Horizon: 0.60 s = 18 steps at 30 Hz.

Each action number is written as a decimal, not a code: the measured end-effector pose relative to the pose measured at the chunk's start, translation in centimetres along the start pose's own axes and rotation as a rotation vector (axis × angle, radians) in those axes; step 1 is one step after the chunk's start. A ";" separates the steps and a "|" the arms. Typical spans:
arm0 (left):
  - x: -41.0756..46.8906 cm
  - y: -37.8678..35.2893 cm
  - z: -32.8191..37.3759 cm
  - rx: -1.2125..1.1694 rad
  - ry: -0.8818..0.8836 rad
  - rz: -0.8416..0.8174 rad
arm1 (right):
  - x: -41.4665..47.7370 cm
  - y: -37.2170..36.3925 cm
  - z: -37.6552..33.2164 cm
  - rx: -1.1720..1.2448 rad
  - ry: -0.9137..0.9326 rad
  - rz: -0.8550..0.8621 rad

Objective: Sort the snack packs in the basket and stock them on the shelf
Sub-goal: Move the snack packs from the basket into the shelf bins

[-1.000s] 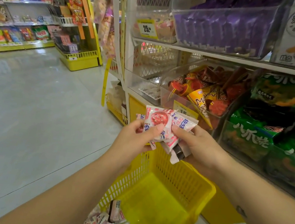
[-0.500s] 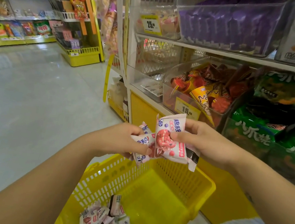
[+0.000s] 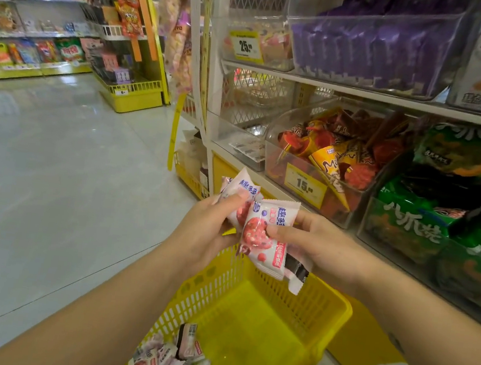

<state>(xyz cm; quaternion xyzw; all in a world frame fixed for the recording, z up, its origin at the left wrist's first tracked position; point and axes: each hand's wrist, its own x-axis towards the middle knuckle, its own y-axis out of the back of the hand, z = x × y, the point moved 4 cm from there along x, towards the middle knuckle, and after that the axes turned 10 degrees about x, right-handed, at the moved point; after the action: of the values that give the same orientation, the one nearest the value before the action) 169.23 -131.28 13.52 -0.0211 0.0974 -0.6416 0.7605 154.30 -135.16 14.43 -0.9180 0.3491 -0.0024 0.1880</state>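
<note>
Below both hands, a heap of small white-and-pink foil snack packs [image 3: 168, 364] is lying in the near corner of a yellow slotted plastic basket [image 3: 335, 312], well under the wrists. Above it, the left hand [image 3: 213, 224] is gripping a small bunch of the same packs [image 3: 242, 191], thumb on top. Touching them, the right hand [image 3: 316, 246] is pinching one white pack with a red fruit print [image 3: 263, 236], its long axis running roughly upright, with a dark pack tucked behind. Beyond the fingertips, a nearly empty clear plastic shelf bin [image 3: 232, 139] is waiting; the left hand's bunch looks nearer it, so that hand is probably reaching next.
</note>
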 end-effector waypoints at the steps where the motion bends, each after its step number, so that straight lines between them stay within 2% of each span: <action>1: 0.0 -0.3 0.1 -0.005 -0.032 -0.028 | 0.0 0.0 0.0 0.048 0.008 -0.009; 4: 0.3 -0.3 0.1 0.063 -0.099 -0.016 | -0.1 0.3 -0.5 0.048 0.033 0.010; 8: 0.7 0.7 0.4 0.379 -0.210 0.083 | -0.7 1.4 -3.0 -0.376 0.204 0.117; 14: 0.4 -0.6 -0.5 0.270 -0.100 0.058 | -1.0 1.3 -3.2 -0.449 0.276 0.150; 18: -0.1 -1.2 -0.2 0.245 -0.078 -0.035 | -0.9 1.2 -3.0 -0.451 0.283 0.186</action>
<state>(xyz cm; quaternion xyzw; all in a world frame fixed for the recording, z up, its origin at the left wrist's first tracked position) 168.03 -131.40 13.47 0.0450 -0.0117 -0.6607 0.7492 152.46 -136.44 16.90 -0.8913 0.4463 -0.0356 -0.0720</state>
